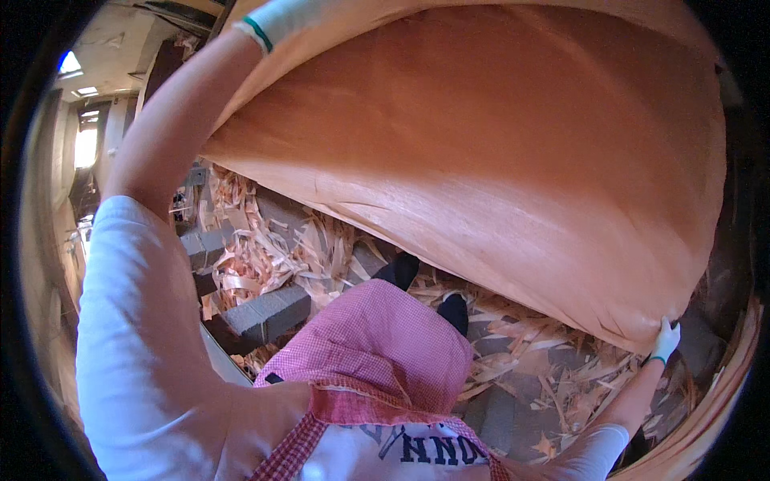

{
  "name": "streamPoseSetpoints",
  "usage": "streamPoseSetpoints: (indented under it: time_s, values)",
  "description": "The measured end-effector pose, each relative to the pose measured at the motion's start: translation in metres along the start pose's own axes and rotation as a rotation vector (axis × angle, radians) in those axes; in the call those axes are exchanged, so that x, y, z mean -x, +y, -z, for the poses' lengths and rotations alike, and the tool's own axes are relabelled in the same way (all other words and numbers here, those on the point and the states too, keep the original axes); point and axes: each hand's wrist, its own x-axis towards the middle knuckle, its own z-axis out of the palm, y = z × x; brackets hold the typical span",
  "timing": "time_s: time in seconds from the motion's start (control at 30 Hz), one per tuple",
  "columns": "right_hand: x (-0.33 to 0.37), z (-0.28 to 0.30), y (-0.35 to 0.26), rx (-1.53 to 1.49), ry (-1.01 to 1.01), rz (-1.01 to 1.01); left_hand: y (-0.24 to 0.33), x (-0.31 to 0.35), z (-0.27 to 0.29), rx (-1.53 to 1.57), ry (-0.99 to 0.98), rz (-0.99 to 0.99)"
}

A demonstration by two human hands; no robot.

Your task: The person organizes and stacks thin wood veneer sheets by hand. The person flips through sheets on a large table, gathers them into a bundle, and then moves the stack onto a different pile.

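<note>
A large, thin sheet of reddish-tan wood veneer (pixel 481 144) fills the upper right, bowed and tilted in front of me. My right hand (pixel 665 338), in a white glove with a green cuff, is closed on the sheet's near right corner. Raised high, my left arm reaches to the sheet's far left side. There my left hand (pixel 293 18), gloved alike, lies against the curled upper edge. Its fingers are blurred and cut off by the top of the picture, so their grip does not show.
Wood shavings (pixel 253 256) and veneer scraps litter the floor around my dark shoes (pixel 454 311). A grey block (pixel 269 317) lies at my left, close to my pink checked apron (pixel 377 337). Layered veneer edges (pixel 722 417) curve along the lower right.
</note>
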Motion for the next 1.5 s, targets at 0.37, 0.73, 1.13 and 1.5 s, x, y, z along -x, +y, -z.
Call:
streamPoseSetpoints:
  time_s: [0.37,0.73,1.13,1.5]
  values:
    - [0.015,-0.049,-0.048,0.218,0.149,0.03,-0.107,0.035,-0.21,-0.431,0.048,-0.17]
    - [0.106,-0.042,-0.216,0.064,0.346,0.009,-0.127,0.044,-0.274,-0.508,0.005,-0.135]
    - [0.173,-0.147,-0.177,0.329,-0.005,0.171,-0.142,-0.037,-0.202,-0.543,0.209,-0.019]
    - [0.273,-0.159,-0.19,0.115,0.183,-0.15,-0.212,-0.158,-0.181,-0.347,-0.063,0.051]
